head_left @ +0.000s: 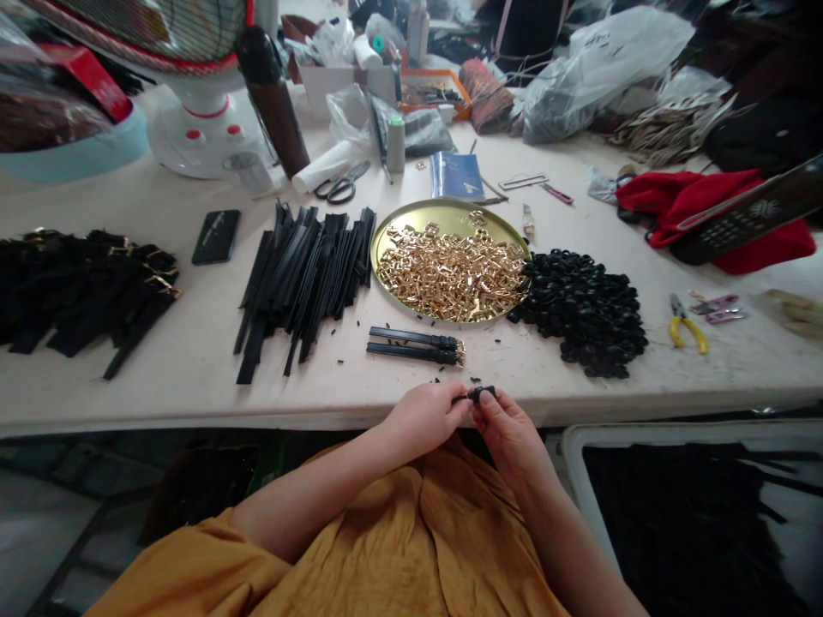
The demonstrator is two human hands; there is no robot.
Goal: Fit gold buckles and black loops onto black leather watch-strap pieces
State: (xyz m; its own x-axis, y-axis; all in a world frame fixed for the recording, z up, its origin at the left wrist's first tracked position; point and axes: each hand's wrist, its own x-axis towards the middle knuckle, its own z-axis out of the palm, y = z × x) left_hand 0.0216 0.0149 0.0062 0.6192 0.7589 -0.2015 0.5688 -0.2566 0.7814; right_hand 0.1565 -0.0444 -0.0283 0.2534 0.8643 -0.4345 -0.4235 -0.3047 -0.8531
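Observation:
My left hand [434, 413] and my right hand [509, 428] meet at the table's front edge, both closed on one short black strap [481, 393]. A bit of gold shows between them by my left fingertips, too small to make out fully. My right thumb presses the black piece from the near side; my palms hide the rest. Just beyond lie two black straps with gold buckles [415, 345], side by side. A round gold tray [402, 218] behind them carries a heap of gold buckles [453, 270]. Small black loops [582, 308] are piled at its right.
Loose black strips [302, 278] and a phone [216, 236] lie left of the tray. Buckled straps [83, 287] are heaped far left. Scissors [343, 184], a blue booklet [456, 176] and yellow-handled pliers [687, 326] lie around. A white bin [572, 441] stands below right.

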